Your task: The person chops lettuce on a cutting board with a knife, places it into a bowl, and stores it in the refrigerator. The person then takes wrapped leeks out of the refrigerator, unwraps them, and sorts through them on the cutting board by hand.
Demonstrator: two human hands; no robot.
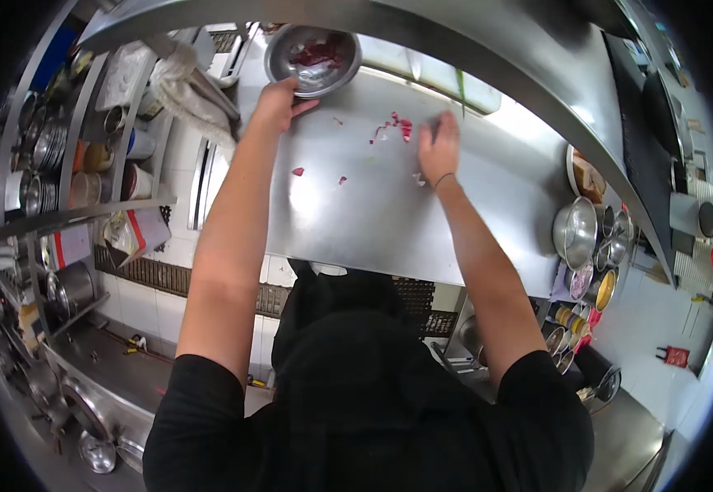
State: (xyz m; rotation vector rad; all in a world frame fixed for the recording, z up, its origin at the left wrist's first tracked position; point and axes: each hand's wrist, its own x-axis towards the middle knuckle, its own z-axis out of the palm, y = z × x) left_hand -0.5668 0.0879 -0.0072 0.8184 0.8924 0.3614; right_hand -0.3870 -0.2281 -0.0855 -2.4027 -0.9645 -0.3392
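Observation:
My left hand (278, 105) is closed on the near rim of a steel bowl (276, 70), which holds dark red pieces (323, 54) and something clear and shiny. To the right, my right hand (439, 149) is held low over the steel counter (356, 230), with its fingers stretched out and nothing seen in it. Just left of its fingers lies a small cluster of red bits (405, 129). Other red scraps (298, 171) are scattered on the counter between my forearms, and a pale scrap (419, 179) lies beside my right wrist.
A white cutting board (483, 94) with a green strip on it lies along the back. Steel bowls (576, 232) and small food containers stand at the right. A metal shelf edge (528, 70) crosses above the counter. A cloth (188, 92) hangs at the left beside loaded racks.

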